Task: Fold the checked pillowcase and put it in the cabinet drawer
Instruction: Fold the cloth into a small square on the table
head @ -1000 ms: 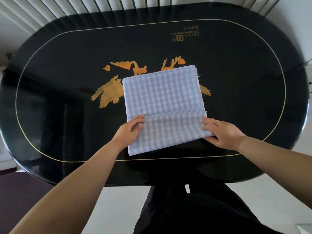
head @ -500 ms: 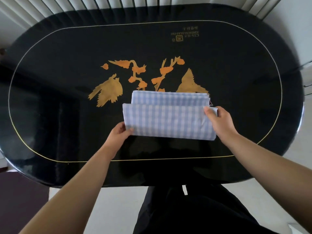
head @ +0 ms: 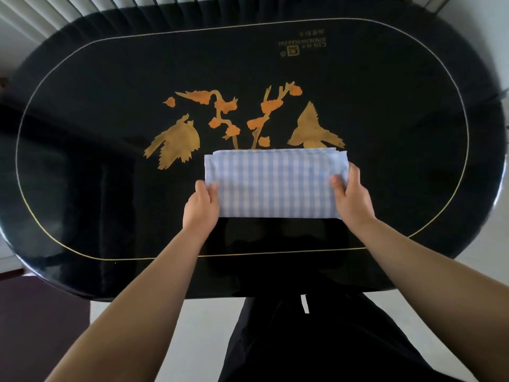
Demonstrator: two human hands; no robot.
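The blue-and-white checked pillowcase (head: 275, 183) lies folded into a thick, wide rectangle on the black oval table (head: 96, 106), near its front middle. My left hand (head: 202, 206) grips the fold's left end, thumb on top and fingers underneath. At the right end my right hand (head: 351, 198) holds the fold the same way, thumb pressed on the cloth. Several layered edges show along the far side of the fold. No cabinet or drawer is in view.
The table top is glossy, with a gold border line and an orange-gold bird-and-blossom design (head: 242, 125) just beyond the cloth. White vertical blinds (head: 33, 12) hang behind the table. Pale floor (head: 154, 321) and my dark trousers (head: 316, 340) show below the front edge.
The pillowcase was folded over from its near edge to the far edge, halving its depth. Both hands shifted to the two ends and took hold of them.
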